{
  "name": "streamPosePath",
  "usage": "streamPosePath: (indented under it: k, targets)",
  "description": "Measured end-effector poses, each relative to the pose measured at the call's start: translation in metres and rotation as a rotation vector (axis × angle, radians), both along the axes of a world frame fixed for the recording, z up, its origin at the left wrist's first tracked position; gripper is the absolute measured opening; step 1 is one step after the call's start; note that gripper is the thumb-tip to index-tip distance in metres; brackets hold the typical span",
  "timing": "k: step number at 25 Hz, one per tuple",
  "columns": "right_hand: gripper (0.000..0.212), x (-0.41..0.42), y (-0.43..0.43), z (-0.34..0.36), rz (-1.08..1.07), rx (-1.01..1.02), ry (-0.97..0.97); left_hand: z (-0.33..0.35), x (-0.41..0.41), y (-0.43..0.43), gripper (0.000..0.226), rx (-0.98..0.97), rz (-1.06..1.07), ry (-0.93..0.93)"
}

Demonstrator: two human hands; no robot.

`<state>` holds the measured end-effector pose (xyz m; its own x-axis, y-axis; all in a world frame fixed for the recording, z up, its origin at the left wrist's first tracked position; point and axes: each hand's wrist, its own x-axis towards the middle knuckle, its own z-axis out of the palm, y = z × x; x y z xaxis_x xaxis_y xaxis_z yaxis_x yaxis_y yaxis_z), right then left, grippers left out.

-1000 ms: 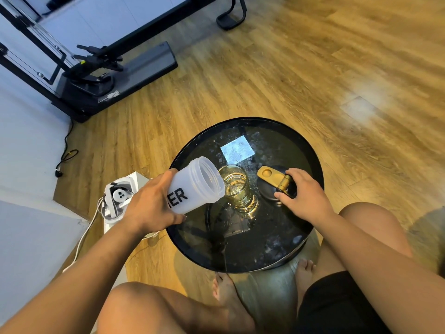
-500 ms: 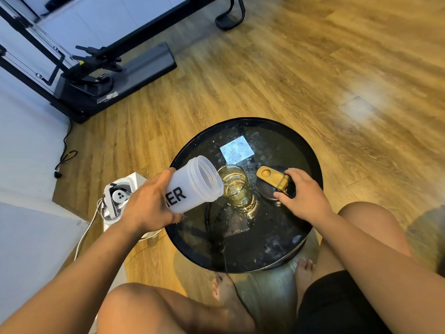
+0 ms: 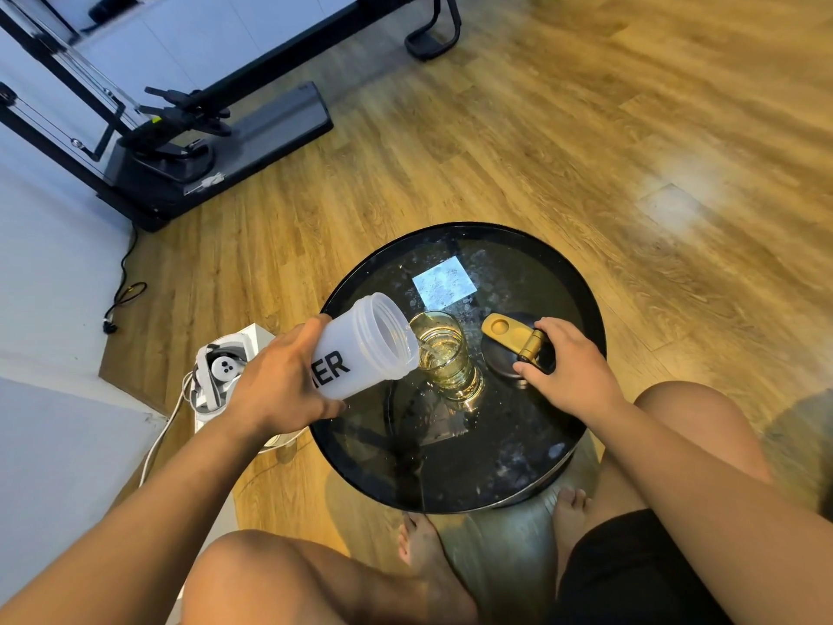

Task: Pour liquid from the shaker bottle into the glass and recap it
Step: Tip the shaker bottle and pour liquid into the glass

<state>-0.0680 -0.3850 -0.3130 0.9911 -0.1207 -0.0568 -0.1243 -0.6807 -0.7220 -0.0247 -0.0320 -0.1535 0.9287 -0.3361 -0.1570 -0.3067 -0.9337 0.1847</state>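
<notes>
The pour is the step in hand: the left hand (image 3: pixel 288 376) wraps fingers and thumb round the shaker bottle (image 3: pixel 360 349), which is tipped nearly onto its side, its open mouth just over the left rim of the glass (image 3: pixel 444 354); a thin stream seems to run from the lip into the glass. The glass stands near the middle of the round table (image 3: pixel 581 309), partly filled with pale yellow liquid. Just right of it lies the lid (image 3: pixel 509 349), and the right hand (image 3: pixel 563 363) grips its right end, thumb and curled fingers pinching it at the gold hinge.

Next, I judge, the bottle must be tilted upright once enough has gone over; then the lid has to be carried left, seated square on the neck and twisted down, which calls for 2 hands working together.

The bottle is frosted, translucent plastic, cylindrical, with a wide ridged mouth and black block letters; the glass is a clear tumbler with a thick base; the lid is a dark disc carrying a gold flip cap swung open, 1 round recess showing; the tabletop is glossy, black and reflective, with a raised rim and pale specks.
</notes>
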Motion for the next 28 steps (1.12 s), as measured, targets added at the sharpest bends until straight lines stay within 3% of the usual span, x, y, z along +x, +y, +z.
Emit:
streamPosePath:
  k: [28]
  targets:
    - [0.070,-0.0006,0.0014,0.0027,-0.008,-0.008,0.006,0.0027,-0.0012,0.0028,0.097,0.008,0.020,-0.023]
